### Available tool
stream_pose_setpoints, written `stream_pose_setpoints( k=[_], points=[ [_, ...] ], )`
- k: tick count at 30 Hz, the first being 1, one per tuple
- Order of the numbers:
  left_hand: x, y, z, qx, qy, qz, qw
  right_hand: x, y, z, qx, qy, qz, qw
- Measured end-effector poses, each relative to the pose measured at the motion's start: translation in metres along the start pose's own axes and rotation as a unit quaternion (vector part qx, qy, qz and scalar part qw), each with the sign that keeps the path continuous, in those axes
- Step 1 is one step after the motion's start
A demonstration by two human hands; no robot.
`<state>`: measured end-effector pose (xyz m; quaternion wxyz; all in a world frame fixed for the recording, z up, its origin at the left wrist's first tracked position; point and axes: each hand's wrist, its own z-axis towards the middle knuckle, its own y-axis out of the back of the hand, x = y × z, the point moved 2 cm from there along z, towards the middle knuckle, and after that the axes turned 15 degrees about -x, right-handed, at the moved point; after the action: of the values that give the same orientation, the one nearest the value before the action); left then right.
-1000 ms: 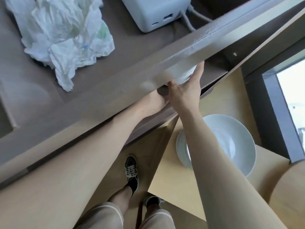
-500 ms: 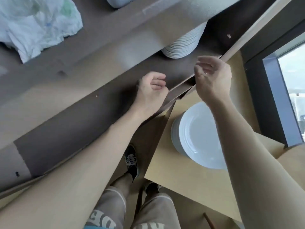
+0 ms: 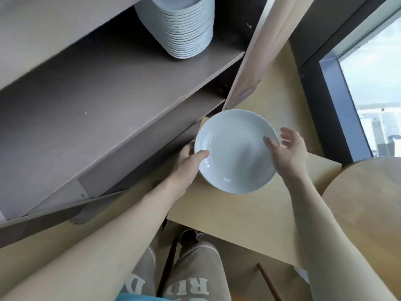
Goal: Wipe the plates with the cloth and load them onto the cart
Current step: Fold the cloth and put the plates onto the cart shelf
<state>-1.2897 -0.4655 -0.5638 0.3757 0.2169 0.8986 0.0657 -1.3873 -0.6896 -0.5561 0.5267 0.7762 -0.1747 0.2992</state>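
Plate (image 3: 235, 149) over wood table (image 3: 238, 216); window (image 3: 375, 79) rt.

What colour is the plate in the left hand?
Plain pale blue-white plate, no pattern; the head view shows it.

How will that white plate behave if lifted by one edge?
The plate looks glazed and glossy, so probably slick where the left hand pinches its rim. It seems rigid ceramic, so likely breakable if dropped. Held by one edge it may tilt; the right hand at the opposite rim should steady it.
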Motion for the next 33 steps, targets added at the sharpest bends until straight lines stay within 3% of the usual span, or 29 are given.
stream_pose_setpoints(
  k=[5,9,27,33],
  points=[
    [0.017,-0.018,-0.002,-0.015,0.052,-0.071,0.996,-0.023,-0.016,0.000,0.111,-0.116,0.110,0.981],
    [0.025,-0.028,-0.001,0.029,0.059,-0.099,0.993,-0.033,-0.022,0.006,0.147,-0.195,0.190,0.951],
    [0.026,-0.032,0.000,0.037,0.041,-0.094,0.994,-0.041,-0.022,-0.005,0.118,-0.146,0.215,0.958],
    [0.025,-0.025,0.003,0.050,0.050,-0.087,0.994,-0.044,-0.022,-0.005,0.149,-0.234,0.252,0.927]
  ],
)
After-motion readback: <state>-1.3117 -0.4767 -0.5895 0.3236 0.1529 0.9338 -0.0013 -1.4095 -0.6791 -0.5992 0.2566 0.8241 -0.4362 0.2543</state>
